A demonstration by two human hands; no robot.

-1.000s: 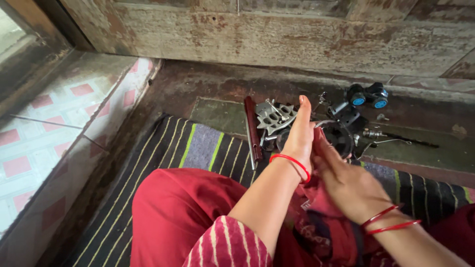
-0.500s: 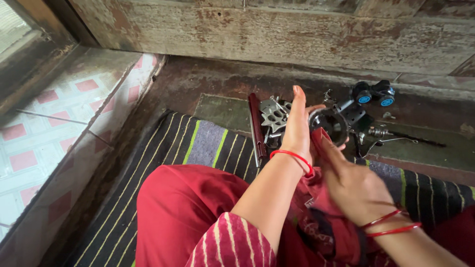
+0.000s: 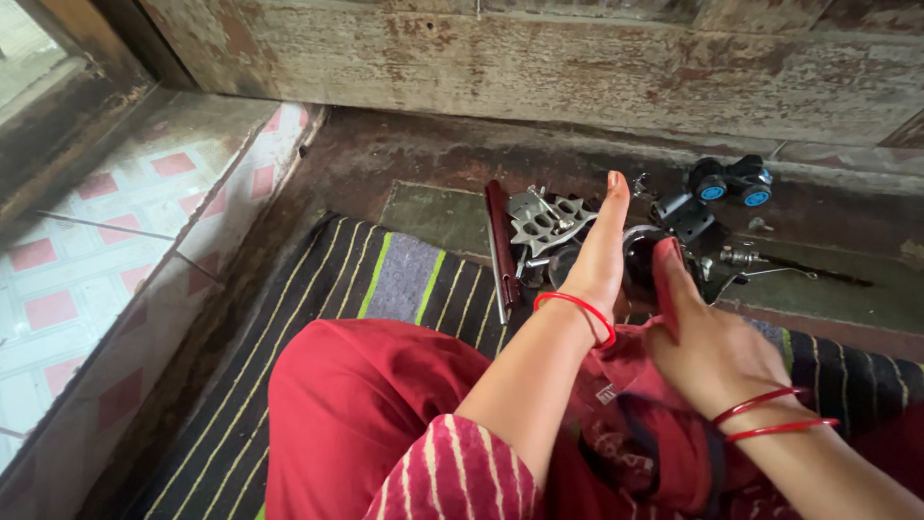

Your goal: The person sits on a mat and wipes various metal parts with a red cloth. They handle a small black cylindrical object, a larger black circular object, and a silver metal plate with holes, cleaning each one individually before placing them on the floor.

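My left hand stands upright and flat with its fingers straight, a red thread around the wrist. Its palm faces a round dark metal part held just above my lap. My right hand, with red bangles at the wrist, grips that part from the right, the thumb lying up over its rim. Most of the part is hidden between the two hands. Red cloth bunches in my lap under them.
Beyond the hands, loose parts lie on the floor: a dark red bar, a silver perforated bracket, a black block, black wheels with blue hubs and a thin rod. I sit on a striped mat. A worn wooden wall runs behind.
My right thumb has slid up over the round part. Both hands have stayed close together above my lap, and the view has shifted slightly.
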